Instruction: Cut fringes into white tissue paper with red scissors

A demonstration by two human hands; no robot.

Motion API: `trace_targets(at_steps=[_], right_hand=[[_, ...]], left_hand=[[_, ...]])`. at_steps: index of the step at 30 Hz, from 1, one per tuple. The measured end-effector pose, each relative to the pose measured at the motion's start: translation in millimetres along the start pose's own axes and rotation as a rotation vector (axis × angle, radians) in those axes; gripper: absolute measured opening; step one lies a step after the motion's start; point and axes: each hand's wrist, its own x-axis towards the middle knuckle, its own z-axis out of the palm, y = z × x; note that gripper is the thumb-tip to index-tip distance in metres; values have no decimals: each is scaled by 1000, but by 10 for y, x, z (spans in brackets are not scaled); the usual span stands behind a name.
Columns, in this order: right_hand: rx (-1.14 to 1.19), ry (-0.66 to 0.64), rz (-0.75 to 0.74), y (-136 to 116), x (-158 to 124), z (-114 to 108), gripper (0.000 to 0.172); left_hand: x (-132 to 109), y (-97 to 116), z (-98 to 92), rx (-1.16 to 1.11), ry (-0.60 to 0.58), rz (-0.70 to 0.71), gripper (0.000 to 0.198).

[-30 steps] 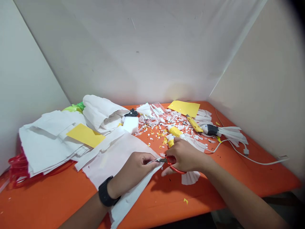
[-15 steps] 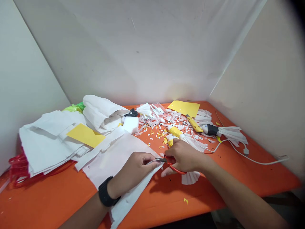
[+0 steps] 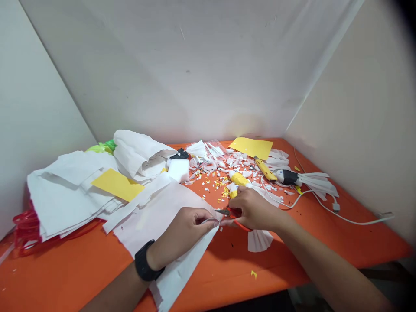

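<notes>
My left hand (image 3: 188, 227) pinches the corner of a large white sheet (image 3: 162, 208) between thumb and fingers. Its folded edge hangs down past my wrist. In my right hand (image 3: 251, 210) is a pair of red-handled scissors (image 3: 241, 224), with the dark blades pointing left at the pinched corner. The blades lie just above the sheet's edge; whether they touch it I cannot tell. Behind my right hand lies a yellow and white fish-like figure (image 3: 239, 178), partly hidden. A pleated white piece (image 3: 260, 241) rests below the right wrist.
Stacked white sheets (image 3: 65, 195) and a yellow sheet (image 3: 115, 184) lie at left. White and yellow scraps (image 3: 211, 182) cover the middle. A yellow cutter (image 3: 265, 169), a black-and-white fish-like figure (image 3: 289, 177) and a white cable (image 3: 360, 222) are at right. Walls enclose the orange table (image 3: 195, 277).
The scissors have drawn slightly up and their blades now sit above the pinched corner rather than against it. My right thumb has moved in toward the sheet. My left hand stays nearly still.
</notes>
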Motion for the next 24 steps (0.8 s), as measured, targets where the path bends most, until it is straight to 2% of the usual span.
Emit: trace_targets(at_steps=[4, 8, 16, 20, 24], right_hand=[[58, -50, 34, -3, -5, -93, 57], [154, -86, 66, -10, 26, -95, 55], [900, -52, 220, 1, 72, 50, 39], [976, -123, 183, -3, 76, 136, 27], [1004, -84, 213, 13, 85, 163, 25]], left_hand=[[-11, 34, -11, -52, -7, 16, 28], [-9, 63, -32, -108, 12, 65, 32], [14, 29, -48, -156, 78, -17, 44], [16, 2, -47, -188, 101, -18, 45], [26, -44, -36, -208, 158, 6, 43]])
